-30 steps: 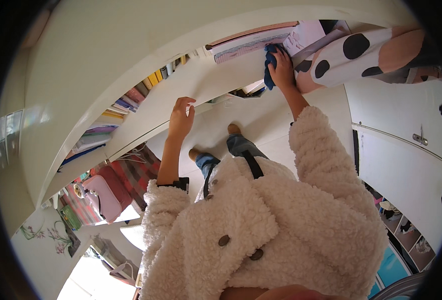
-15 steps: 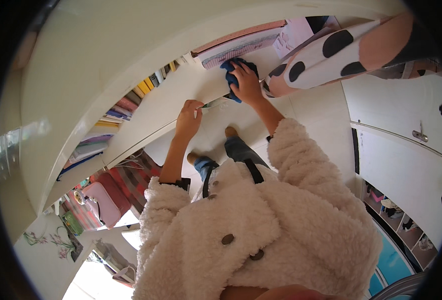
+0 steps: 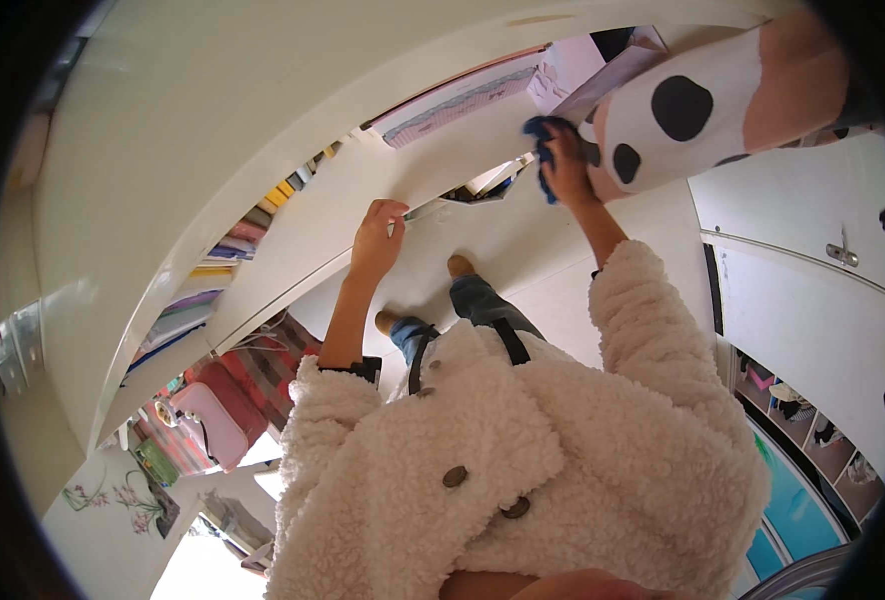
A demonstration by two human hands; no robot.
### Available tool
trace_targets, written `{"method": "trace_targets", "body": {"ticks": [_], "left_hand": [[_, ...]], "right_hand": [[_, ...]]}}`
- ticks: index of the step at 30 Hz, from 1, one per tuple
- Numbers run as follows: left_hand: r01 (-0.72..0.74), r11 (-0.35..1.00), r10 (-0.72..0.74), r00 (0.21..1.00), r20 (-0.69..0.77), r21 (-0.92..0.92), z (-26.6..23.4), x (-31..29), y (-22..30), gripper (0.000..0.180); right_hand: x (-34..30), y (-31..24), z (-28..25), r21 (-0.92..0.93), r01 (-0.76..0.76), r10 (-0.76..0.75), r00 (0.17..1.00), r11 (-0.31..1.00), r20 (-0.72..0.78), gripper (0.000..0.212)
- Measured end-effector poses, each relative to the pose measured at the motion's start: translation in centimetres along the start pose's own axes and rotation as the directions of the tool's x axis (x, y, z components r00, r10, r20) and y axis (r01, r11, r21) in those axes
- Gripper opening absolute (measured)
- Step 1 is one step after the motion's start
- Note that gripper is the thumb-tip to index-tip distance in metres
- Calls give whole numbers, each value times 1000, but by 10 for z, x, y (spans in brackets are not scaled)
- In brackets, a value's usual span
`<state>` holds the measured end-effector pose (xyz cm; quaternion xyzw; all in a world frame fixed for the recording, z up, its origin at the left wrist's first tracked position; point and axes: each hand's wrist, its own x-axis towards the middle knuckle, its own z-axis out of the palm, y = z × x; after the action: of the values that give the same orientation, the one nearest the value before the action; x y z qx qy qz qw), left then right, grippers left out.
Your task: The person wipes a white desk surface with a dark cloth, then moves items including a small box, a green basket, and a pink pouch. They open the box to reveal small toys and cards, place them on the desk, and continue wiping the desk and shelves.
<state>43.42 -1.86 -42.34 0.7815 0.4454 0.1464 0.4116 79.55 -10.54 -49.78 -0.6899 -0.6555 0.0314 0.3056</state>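
A dark blue cloth (image 3: 545, 135) is bunched under my right hand (image 3: 569, 172), whose fingers press round it at the right end of a white shelf (image 3: 453, 150). That hand is against a cover with black and pink spots (image 3: 678, 115). My left hand (image 3: 376, 238) is by the shelf's front edge, its fingers bent and the thumb apart, with nothing visible in it. Behind the cloth, a white and pink patterned box (image 3: 463, 105) stands on the shelf.
Several books (image 3: 233, 248) stand in a row along the shelf to the left. Below its edge is an opening with small items (image 3: 488, 185). A pink bag (image 3: 213, 425) lies at lower left. White doors (image 3: 803, 260) stand at right.
My right hand has moved right with the blue cloth, from in front of the box to the spotted cover. The opening under the shelf now shows. My left hand has barely moved.
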Motion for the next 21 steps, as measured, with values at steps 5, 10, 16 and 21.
{"method": "trace_targets", "body": {"ticks": [5,10,16,21], "left_hand": [[49,998,-49,999,-3,-42,2,9,-1,15],[22,1000,-22,1000,12,-8,5,10,0,15],[38,999,-38,999,-9,-22,-4,-3,0,16],[19,999,-20,1000,-23,-36,-19,-10,10,17]], "right_hand": [[2,46,-43,-200,-144,146,989,969,-9,58],[20,24,-22,-396,-340,315,940,853,-129,42],[42,0,11,-121,-610,556,774,783,-303,37],[55,-45,17,-141,-619,588,781,773,-208,27]]}}
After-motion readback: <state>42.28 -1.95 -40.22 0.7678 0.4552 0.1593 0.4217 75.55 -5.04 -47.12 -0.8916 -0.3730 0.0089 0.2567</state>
